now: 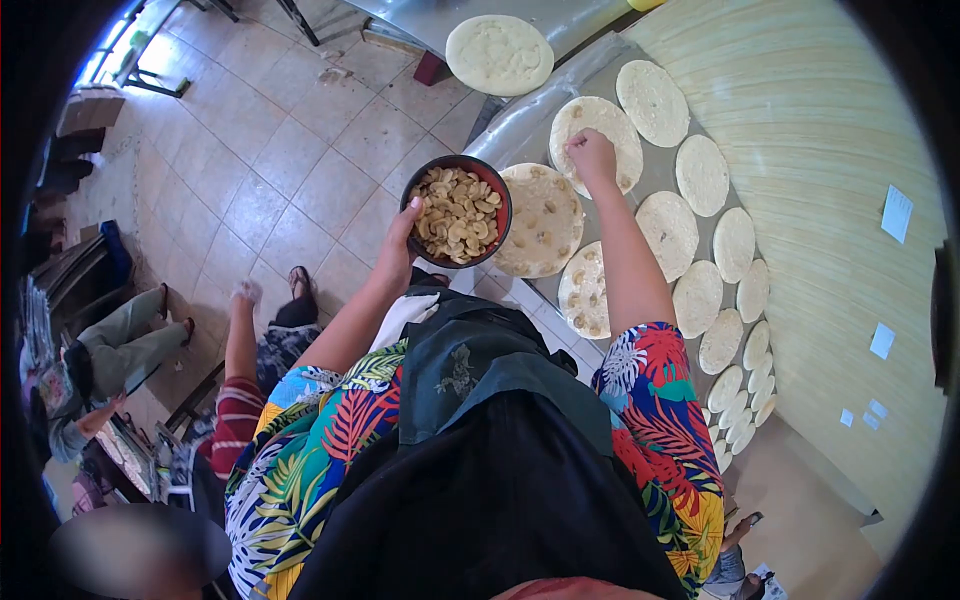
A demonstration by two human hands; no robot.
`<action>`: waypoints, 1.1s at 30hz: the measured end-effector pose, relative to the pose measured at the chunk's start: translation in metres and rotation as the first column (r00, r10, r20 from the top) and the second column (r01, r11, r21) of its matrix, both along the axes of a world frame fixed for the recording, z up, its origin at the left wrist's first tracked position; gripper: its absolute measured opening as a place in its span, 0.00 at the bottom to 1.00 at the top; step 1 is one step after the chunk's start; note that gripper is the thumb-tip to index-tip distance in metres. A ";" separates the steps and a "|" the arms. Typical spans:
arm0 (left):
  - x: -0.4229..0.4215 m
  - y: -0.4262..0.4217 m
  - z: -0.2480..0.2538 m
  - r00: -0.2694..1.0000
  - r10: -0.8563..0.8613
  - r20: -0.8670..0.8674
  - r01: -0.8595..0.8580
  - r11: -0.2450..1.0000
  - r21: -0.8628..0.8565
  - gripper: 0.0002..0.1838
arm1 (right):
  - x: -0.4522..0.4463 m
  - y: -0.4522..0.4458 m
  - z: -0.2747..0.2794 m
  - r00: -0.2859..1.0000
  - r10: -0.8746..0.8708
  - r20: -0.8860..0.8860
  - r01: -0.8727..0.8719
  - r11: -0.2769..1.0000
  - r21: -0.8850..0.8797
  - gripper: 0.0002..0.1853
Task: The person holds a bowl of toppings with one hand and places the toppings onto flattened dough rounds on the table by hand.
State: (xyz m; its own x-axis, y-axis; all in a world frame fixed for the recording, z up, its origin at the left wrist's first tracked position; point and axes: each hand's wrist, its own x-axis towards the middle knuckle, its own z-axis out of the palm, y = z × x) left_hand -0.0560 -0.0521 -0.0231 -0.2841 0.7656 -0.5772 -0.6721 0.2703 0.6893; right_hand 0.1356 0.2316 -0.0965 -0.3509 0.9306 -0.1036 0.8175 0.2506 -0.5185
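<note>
My left hand (402, 228) grips the side of a round dark bowl (500, 188) with a red inside, thumb over the rim. Sliced mushrooms (455, 215) fill it. Over a flat round pizza base (622, 130), my right hand (592, 155) points down with its fingers drawn together; what they hold, if anything, is hidden. A few mushroom slices lie on that base. Beside the bowl, another base (540, 215) carries scattered slices, as does a base nearer my body (583, 290).
More pale round bases (668, 235) line the long counter (608, 70) along the wall. One base (500, 55) sits at the far counter's edge. Tiled floor (290, 160) lies to the left, where other people (125, 345) are, one close to my left side.
</note>
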 end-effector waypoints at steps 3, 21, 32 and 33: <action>-0.001 -0.002 -0.004 0.999 0.039 -0.016 -0.039 0.999 -0.037 0.33 | 0.004 0.002 0.012 0.997 -0.016 -0.081 0.023 0.996 0.091 0.06; 0.003 0.000 0.002 0.999 -0.023 0.033 0.022 0.999 0.040 0.33 | -0.013 0.031 0.003 0.736 -0.443 -0.512 0.177 0.856 -0.486 0.03; 0.007 -0.003 -0.005 1.000 -0.007 -0.004 0.007 1.000 0.014 0.34 | -0.037 0.007 0.020 0.921 -0.379 -0.089 0.384 0.922 0.045 0.08; 0.008 -0.001 -0.007 1.000 0.000 -0.021 0.000 1.000 0.007 0.34 | -0.035 0.007 0.012 0.921 -0.387 -0.048 0.389 0.920 0.054 0.08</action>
